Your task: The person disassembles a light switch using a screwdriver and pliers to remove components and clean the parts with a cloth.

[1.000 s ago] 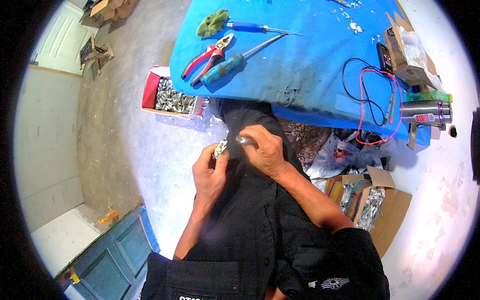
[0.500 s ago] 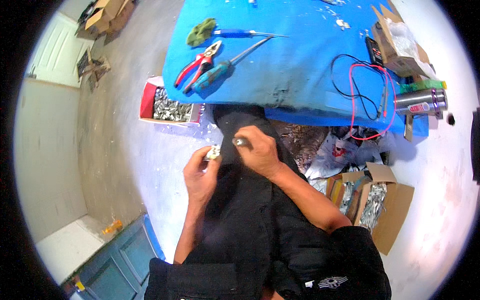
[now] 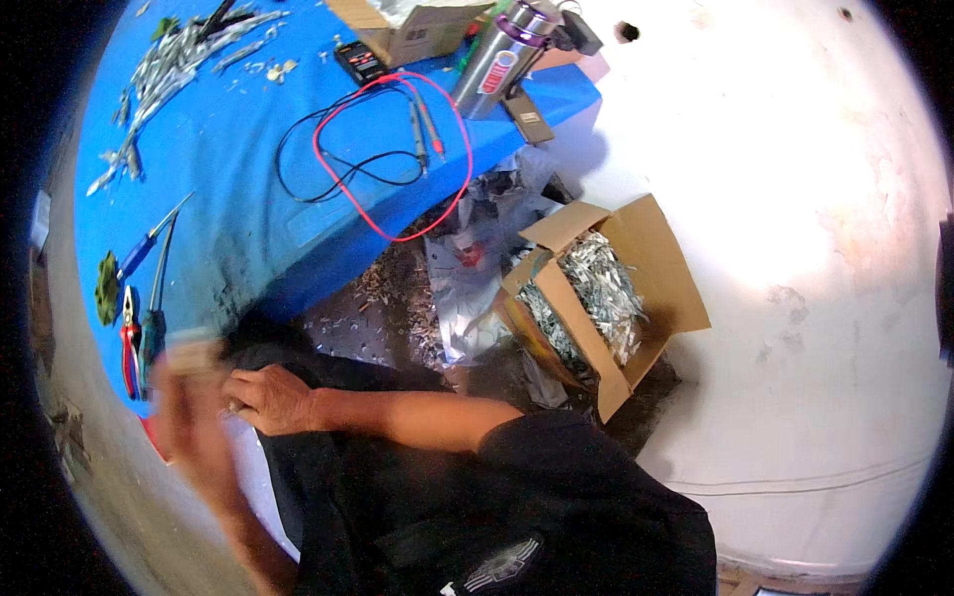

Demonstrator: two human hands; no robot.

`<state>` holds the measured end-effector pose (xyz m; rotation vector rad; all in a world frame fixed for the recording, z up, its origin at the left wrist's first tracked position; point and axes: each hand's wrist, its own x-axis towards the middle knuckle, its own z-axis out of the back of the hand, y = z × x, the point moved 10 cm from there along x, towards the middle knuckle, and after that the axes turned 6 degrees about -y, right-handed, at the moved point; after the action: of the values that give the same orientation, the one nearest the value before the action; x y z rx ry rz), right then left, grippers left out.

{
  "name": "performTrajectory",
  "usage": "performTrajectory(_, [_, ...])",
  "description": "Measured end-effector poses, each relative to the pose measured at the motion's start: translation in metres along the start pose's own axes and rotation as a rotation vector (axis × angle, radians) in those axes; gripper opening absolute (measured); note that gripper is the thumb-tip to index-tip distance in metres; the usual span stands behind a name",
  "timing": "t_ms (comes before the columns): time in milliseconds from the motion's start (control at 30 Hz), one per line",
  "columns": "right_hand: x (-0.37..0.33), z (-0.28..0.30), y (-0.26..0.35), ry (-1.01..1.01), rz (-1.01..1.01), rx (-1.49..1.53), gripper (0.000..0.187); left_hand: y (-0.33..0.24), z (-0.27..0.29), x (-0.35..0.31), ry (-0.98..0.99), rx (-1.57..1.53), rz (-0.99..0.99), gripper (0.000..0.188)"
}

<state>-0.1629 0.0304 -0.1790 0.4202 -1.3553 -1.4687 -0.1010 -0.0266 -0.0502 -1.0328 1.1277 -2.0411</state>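
Observation:
My left hand [image 3: 194,427] is smeared by motion, with a blurred whitish piece [image 3: 194,350] at its fingertips; its shape cannot be made out. Close beside it, my right hand [image 3: 276,399] is closed, fingers curled around a small metal cylinder [image 3: 234,404] that is mostly hidden. Both hands are over my dark-trousered lap, just off the near edge of the blue-covered table [image 3: 238,189]. Beyond my left hand lie red-handled pliers [image 3: 130,343], a teal-handled screwdriver [image 3: 152,333] and a blue-handled screwdriver [image 3: 137,254].
A multimeter [image 3: 360,62] with red and black leads, a steel flask [image 3: 502,65] and a carton [image 3: 422,35] stand on the table. Thin metal strips [image 3: 164,74] lie far left. On the floor at right, an open cardboard box [image 3: 671,268] holds metal scraps [image 3: 601,298].
My view has swung to the right, bringing in more wall and the scrap box. The hands have come closer together, and the left one is now blurred.

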Motion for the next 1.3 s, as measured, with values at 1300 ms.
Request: performTrajectory(1300, [0.004,0.018,0.042,0.108,-0.331,0.365,0.035,0.081,0.031,-0.097,-0.226,-0.353,0.758,0.026])
